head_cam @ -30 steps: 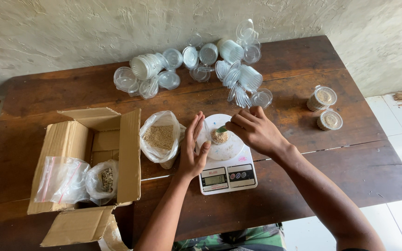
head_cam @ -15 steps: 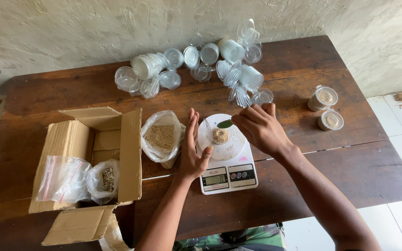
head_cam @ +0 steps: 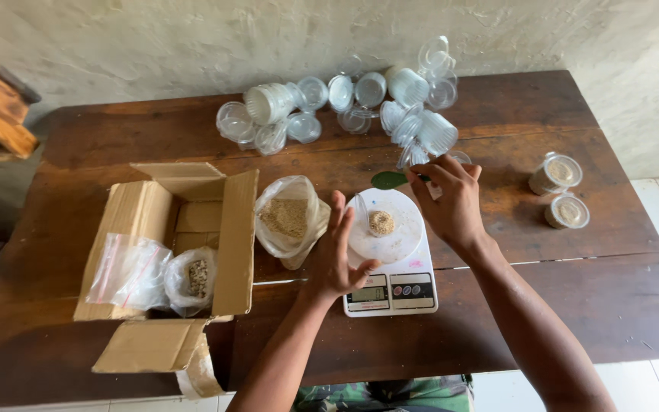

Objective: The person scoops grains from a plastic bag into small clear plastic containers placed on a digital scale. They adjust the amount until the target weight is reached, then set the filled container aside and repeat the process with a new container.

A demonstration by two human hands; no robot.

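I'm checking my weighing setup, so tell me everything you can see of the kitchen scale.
The kitchen scale is a flat white digital one, plastic by its look, with a round weighing plate and, nearest the person, a small lit display beside round buttons. It lies flat on the wooden table. A small clear cup of tan grains stands on the plate. The left hand rests against its left edge; the right hand, holding a green spoon, hovers above its far right corner.

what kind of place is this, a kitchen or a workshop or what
Probably a small home packing spot: a kitchen scale on a worn wooden table, a heap of empty clear cups, and a cardboard box of bagged seeds.
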